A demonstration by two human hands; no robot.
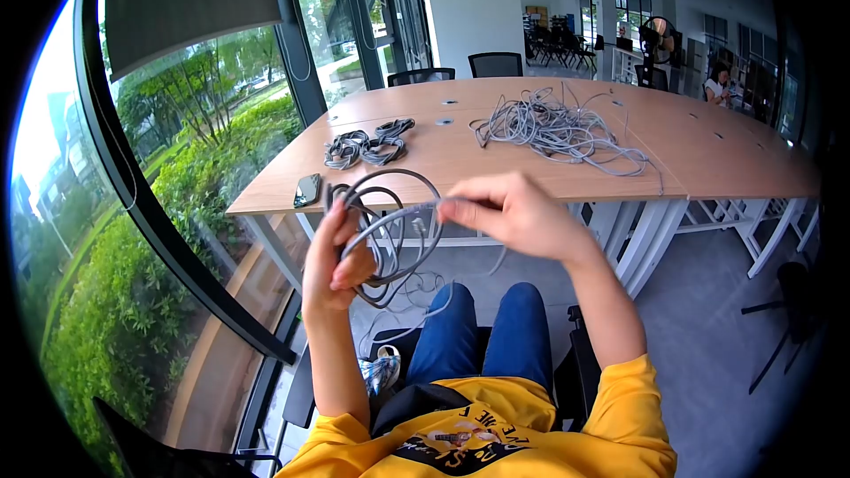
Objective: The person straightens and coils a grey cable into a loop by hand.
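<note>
Loops of a grey cable [390,175] hang from my left hand [335,257], whose fingers are closed around them. To the right, my right hand [496,212] pinches a stretch of the same cable between thumb and fingers. Both hands are raised in front of the table's near edge, above my lap. A loose length of the cable trails down past my knees toward the floor. On the table [283,179] lie several coiled cable bundles [363,149] at the left and a large tangled heap of grey cables [553,128] toward the middle right.
A phone [307,190] lies near the table's left front edge. Office chairs [496,65] stand behind the table. Tall windows with a dark frame [181,239] run along my left. A black fan [660,40] and a seated person [717,87] are at the far right.
</note>
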